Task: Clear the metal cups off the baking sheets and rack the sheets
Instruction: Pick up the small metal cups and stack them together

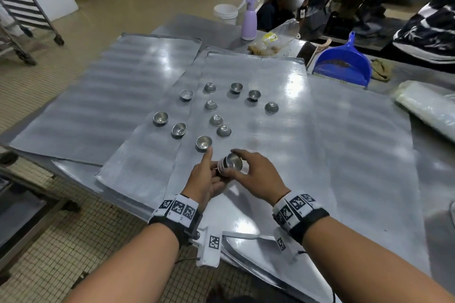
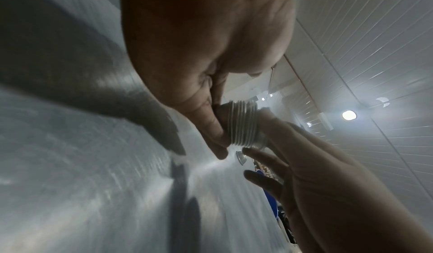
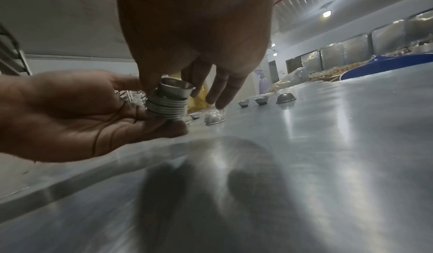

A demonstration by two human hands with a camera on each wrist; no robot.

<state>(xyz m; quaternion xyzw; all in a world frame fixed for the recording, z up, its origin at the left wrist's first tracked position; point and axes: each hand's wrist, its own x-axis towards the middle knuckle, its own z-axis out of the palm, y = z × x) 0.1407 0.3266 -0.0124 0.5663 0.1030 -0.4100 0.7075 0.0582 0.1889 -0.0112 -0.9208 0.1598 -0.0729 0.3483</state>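
Both hands meet low over the near sheet. The left hand lies palm up, fingers curled under a stack of nested cups, its index finger stretched forward toward a loose cup just ahead. The right hand comes over the top, thumb and fingertips pinching the top cup, which sits tilted in the stack; its other fingers fan out loose. From the right wrist the stack's ribbed rims show stacked tight against the left fingers. From the left wrist, same story: the stack is pressed between both hands.

Ahead of the hands, loose cups are scattered over the sheets, some upright, some upside down; two lie to the left of the left hand on a second sheet. Far beyond the right hand lies a blue dustpan; straight ahead, a lilac spray bottle.
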